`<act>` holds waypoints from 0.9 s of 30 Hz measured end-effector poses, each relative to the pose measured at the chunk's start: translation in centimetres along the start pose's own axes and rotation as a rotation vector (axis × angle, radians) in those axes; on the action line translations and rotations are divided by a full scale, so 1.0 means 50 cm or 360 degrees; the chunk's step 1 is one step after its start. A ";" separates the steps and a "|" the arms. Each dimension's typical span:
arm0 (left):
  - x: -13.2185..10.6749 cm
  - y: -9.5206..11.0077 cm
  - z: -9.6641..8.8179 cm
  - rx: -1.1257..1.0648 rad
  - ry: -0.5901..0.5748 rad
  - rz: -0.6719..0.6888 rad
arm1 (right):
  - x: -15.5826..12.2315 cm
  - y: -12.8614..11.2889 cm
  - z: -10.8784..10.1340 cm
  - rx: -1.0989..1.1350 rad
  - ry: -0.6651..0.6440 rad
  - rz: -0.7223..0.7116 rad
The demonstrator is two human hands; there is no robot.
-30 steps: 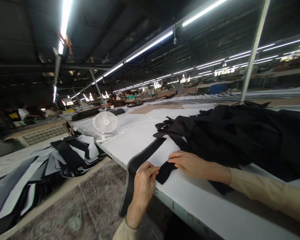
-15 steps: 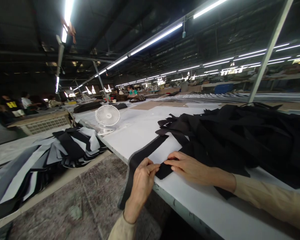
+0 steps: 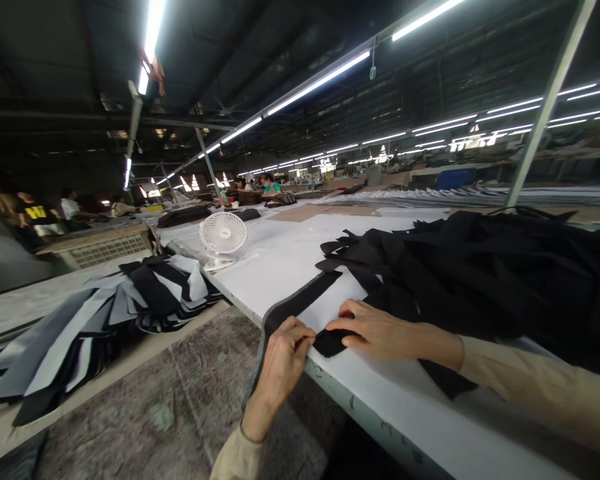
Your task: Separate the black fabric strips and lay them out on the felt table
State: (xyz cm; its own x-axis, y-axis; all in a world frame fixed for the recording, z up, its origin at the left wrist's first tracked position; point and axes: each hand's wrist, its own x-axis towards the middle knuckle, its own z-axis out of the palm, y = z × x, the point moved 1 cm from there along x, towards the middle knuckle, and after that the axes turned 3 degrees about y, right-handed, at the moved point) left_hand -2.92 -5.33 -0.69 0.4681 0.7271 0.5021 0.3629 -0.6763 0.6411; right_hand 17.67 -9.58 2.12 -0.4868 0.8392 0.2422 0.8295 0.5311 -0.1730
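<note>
Both hands at the cloth's edge

I have a small black cloth (image 3: 330, 345) on the white surface (image 3: 275, 257), close to the near edge. My left hand (image 3: 280, 363) pinches its left end between thumb and forefinger. My right hand (image 3: 367, 328) rests on the other side with fingers bent, the forefinger tip at the upper edge and the thumb on the cloth. The dark folds hide what lies between them, so I can't tell whether that hand grips or only presses.

Just beyond my left hand, a long black strip (image 3: 304, 295) runs along the surface and droops over the side. A big black pile (image 3: 480, 287) spreads beyond my right wrist.

To do this well, I should pinch lightly, keep the fingertips close together at the edge and let the right hand steady the cloth without dragging it. Keeping the piece flat matters, as black on black makes a crease easy to miss. I'd also keep my wrist from brushing the pile.

As for writing, there's little: a yellow mark on a far-off black shirt (image 3: 39, 213) is too blurred to read, the hub of the white fan (image 3: 223, 233) shows nothing legible, and I find no label on the cloth.
</note>
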 end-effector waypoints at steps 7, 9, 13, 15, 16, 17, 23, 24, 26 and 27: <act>-0.004 -0.007 -0.005 0.0025 0.0045 -0.0012 | 0.033 -0.019 -0.038 -0.0163 -0.0344 -0.0162; -0.004 -0.009 -0.008 0.0057 0.0028 0.0011 | 0.035 -0.022 -0.040 -0.0207 -0.0392 -0.0151; -0.005 -0.013 -0.007 0.0095 -0.0018 0.0069 | 0.034 -0.018 -0.035 -0.0210 -0.0350 -0.0197; -0.007 -0.014 -0.004 0.0125 -0.0004 0.0088 | 0.034 -0.016 -0.032 -0.0209 -0.0311 -0.0244; -0.008 -0.014 -0.002 0.0159 0.0003 0.0107 | 0.034 -0.016 -0.031 -0.0221 -0.0305 -0.0264; -0.009 -0.013 -0.002 0.0204 0.0007 0.0132 | 0.034 -0.017 -0.031 -0.0238 -0.0302 -0.0277; -0.016 -0.015 -0.022 0.0109 0.0037 0.0080 | 0.037 -0.030 -0.035 -0.0347 -0.0262 -0.0349; -0.016 -0.017 -0.027 0.0057 0.0064 0.0044 | 0.035 -0.035 -0.036 -0.0384 -0.0265 -0.0367; -0.016 -0.023 -0.033 0.0038 0.0105 0.0024 | 0.026 -0.048 -0.040 -0.0440 -0.0266 -0.0394; -0.014 -0.025 -0.033 0.0067 0.0117 0.0034 | 0.020 -0.057 -0.043 -0.0445 -0.0265 -0.0406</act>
State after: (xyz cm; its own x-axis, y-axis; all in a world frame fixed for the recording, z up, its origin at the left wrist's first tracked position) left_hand -5.04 -4.81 -0.85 0.4162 0.7183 0.5575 0.3876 -0.6948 0.6058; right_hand 15.40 -10.51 4.91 -0.7053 0.7042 0.0817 0.7075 0.6918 0.1444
